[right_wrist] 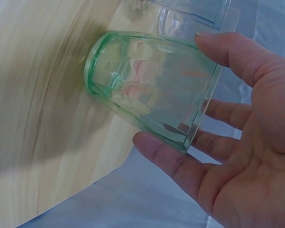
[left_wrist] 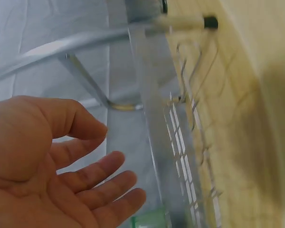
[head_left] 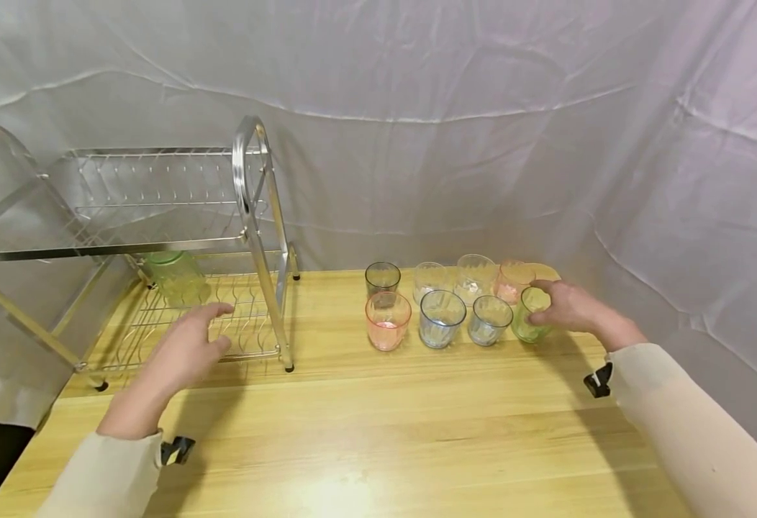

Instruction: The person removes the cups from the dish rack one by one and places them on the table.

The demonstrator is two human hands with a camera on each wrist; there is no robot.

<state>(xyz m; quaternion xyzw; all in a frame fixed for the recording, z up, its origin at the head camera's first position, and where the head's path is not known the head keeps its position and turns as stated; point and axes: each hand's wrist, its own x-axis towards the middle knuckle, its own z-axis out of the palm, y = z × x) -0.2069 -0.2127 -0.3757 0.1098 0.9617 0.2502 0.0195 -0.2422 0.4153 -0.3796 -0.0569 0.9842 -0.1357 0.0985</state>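
My right hand is at the right end of the group of glasses, at a green glass. In the right wrist view the thumb and fingers span the upper part of this green glass, thumb on one side and fingers on the other. The glass stands upright with its base on the table. My left hand holds nothing; it hovers before the metal dish rack with fingers loosely bent and apart. Another green glass sits upside down on the rack's lower tier.
Left of the right hand, a front row has a pink glass and two bluish glasses. Behind stand a dark glass, two clear glasses and another pink glass. Grey cloth hangs behind the wooden table.
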